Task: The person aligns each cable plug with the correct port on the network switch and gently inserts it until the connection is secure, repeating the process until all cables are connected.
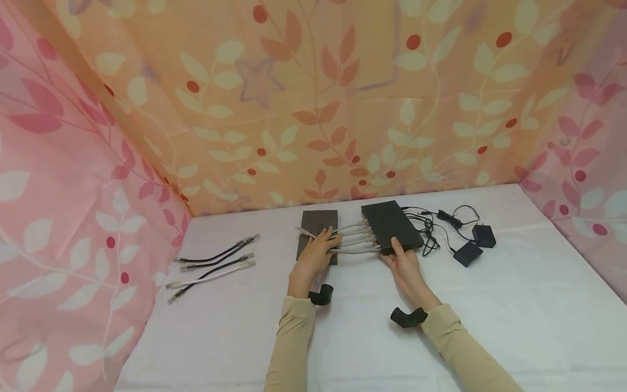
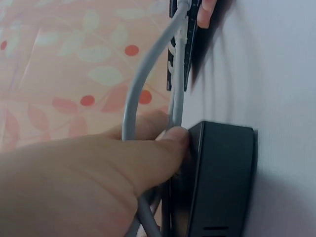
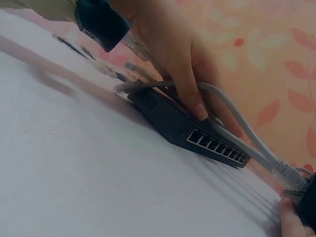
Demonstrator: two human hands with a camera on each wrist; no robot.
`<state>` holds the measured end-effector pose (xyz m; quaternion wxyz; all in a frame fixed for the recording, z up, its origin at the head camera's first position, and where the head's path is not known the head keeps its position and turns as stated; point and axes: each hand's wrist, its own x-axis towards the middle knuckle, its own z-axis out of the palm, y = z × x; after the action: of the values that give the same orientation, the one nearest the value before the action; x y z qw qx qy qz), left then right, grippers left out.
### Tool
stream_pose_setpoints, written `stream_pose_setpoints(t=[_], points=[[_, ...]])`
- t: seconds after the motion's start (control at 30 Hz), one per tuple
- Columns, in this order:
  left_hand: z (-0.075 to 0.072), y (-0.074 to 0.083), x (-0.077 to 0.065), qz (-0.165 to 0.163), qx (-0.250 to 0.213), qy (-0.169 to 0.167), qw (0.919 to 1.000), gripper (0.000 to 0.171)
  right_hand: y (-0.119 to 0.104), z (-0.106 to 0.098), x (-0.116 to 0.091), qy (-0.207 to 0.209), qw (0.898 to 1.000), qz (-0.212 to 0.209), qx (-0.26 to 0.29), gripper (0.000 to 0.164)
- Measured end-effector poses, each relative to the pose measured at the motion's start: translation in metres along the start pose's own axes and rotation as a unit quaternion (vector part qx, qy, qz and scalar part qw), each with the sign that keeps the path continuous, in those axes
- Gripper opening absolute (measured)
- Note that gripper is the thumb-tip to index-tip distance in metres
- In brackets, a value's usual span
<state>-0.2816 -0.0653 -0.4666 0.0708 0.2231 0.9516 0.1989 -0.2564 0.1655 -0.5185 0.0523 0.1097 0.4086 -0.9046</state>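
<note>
A person's two hands work with a pair of network boxes at the center of the frame. The left hand (image 1: 314,256) lies across the left box (image 1: 319,218), thumb and fingers closed around a bunch of grey cables (image 2: 130,113). The right hand (image 1: 407,272) grips the near edge of the right box (image 1: 392,223), thumb on top and fingers tucked beneath. That box sits tilted just right of center, the cables plugged in along its left side and stretching over to the left hand. One loose plug (image 1: 305,232) pokes out beyond the left hand, over the left box. In the right wrist view, a row of ports (image 3: 217,146) runs along the left box's edge, below the cables.

At the left of the frame, three black cables (image 1: 215,263) lie near one another, one of them crossing a white cable (image 1: 215,276). To the right, tangled cords (image 1: 449,219) lie between the right box and two black adapters (image 1: 484,236). White cloth (image 1: 357,337) covers the table; leaf-patterned fabric (image 1: 313,81) fills the upper frame. Tan sleeves (image 1: 291,343) enter from the bottom.
</note>
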Motion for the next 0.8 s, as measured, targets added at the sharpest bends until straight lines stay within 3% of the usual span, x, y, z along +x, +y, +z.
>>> stream_pose_setpoints(t=[0.27, 0.37, 0.47, 0.53, 0.67, 0.8], points=[[-0.002, -0.012, 0.006, 0.000, 0.031, 0.025, 0.9992, 0.053, 0.003, 0.003, 0.000, -0.003, 1.000, 0.008, -0.005, 0.062], [0.000, -0.018, 0.009, -0.014, 0.058, 0.058, 0.9966, 0.052, 0.003, 0.001, 0.000, -0.016, 0.999, 0.018, -0.025, 0.050], [0.003, -0.026, 0.010, -0.034, 0.064, 0.105, 0.9918, 0.051, 0.003, -0.001, 0.000, -0.054, 0.996, 0.024, -0.072, 0.035], [0.004, -0.030, 0.010, -0.046, 0.049, 0.135, 0.9885, 0.050, 0.002, -0.004, 0.000, -0.096, 0.990, 0.028, -0.103, 0.035], [0.002, -0.041, 0.005, -0.062, 0.008, 0.171, 0.9833, 0.043, -0.003, -0.006, -0.002, -0.162, 0.975, 0.049, -0.145, 0.052], [-0.003, -0.052, -0.004, -0.059, -0.043, 0.193, 0.9784, 0.035, -0.008, -0.005, -0.005, -0.181, 0.969, 0.078, -0.151, 0.054]])
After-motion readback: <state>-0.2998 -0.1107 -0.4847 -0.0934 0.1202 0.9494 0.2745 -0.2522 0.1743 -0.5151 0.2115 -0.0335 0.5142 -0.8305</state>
